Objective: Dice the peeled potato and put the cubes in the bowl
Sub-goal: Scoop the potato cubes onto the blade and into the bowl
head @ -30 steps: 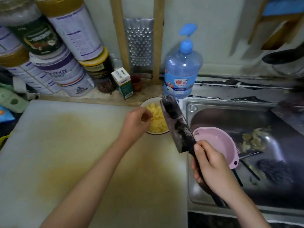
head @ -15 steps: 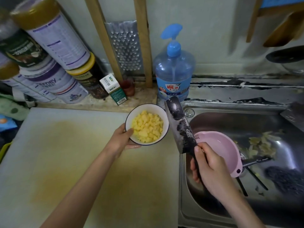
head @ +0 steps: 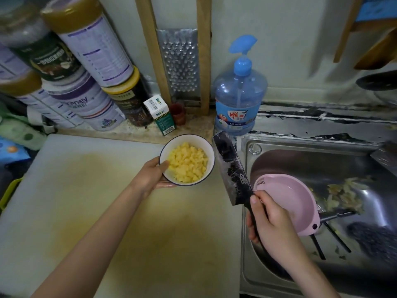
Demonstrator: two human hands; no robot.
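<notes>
Your left hand (head: 153, 178) grips the bowl (head: 211, 153), thumb over its left rim and fingers hidden beneath; whether it rests on the cutting board (head: 86, 211) cannot be told. The potato cubes (head: 188, 165) lie inside. Your right hand (head: 272, 220) clasps the cleaver (head: 231, 168), hiding most of the handle. The blade stands over the board's right edge, between bowl and sink (head: 322, 155). Broad board surface shows left of and nearer than the bowl.
</notes>
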